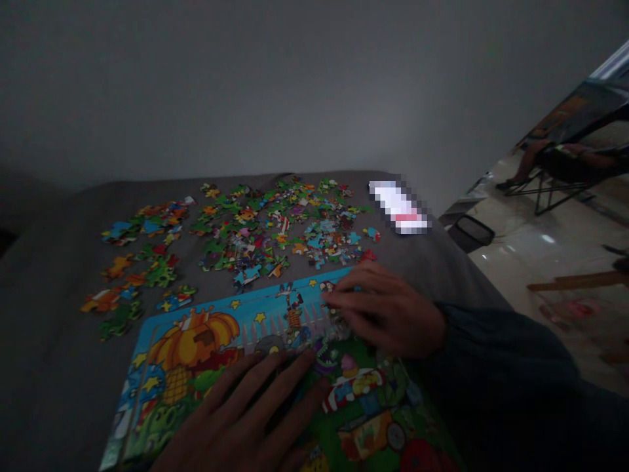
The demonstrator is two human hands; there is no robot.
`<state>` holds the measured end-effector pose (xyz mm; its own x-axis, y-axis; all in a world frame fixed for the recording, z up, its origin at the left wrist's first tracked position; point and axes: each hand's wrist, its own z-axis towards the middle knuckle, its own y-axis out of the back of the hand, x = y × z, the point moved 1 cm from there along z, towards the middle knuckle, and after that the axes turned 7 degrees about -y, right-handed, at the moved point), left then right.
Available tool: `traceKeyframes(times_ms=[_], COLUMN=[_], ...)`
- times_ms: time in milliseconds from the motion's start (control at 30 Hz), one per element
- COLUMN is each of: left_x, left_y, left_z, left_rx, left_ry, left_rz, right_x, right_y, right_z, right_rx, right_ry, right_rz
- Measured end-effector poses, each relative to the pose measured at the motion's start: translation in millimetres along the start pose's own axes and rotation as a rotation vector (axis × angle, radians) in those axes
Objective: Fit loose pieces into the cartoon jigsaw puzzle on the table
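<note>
A colourful jigsaw puzzle board (191,311) lies at the front, showing a pumpkin, yellow stars and cartoon figures. My left hand (246,413) rests flat on its lower middle, fingers spread, covering part of the picture. At the board's upper right, my right hand (388,305) has its fingers bent and drawn together, the tips down at the picture. Whatever they pinch, if anything, is hidden. Beyond the board spreads a large heap of loose puzzle pieces (246,226). A smaller group of orange and green pieces (118,265) lies to the left.
A grey cloth (407,262) covers the surface under everything. A lit phone (398,206) lies at the far right, its screen blurred out. A plain wall (295,92) rises behind. On the right, past the edge, a seated person's legs (528,160) and a folding chair (545,190) stand over tiled floor.
</note>
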<state>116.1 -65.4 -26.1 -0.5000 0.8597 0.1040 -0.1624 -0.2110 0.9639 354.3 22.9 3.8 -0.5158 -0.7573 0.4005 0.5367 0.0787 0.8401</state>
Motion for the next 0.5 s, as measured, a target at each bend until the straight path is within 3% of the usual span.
traceKeyframes(times_ms=[133,233,333,500], left_x=[3,5,6,5], left_y=[-1,-4,-6,-1], left_z=[0,-1,-1,2], left_rx=[-0.044,-0.065,-0.09,-0.112], left_ry=[-0.02,-0.037,-0.055,-0.039], left_rz=[0.045,0.08,0.095,0.104], right_x=[-28,-52,-70,-77], right_y=[13,19,19,9], right_z=[6,7,6,5], right_rx=[-0.323,-0.455,-0.488,-0.413], right_ry=[-0.212,-0.329,-0.369,-0.326], right_rz=[-0.045,-0.09,-0.117,-0.163])
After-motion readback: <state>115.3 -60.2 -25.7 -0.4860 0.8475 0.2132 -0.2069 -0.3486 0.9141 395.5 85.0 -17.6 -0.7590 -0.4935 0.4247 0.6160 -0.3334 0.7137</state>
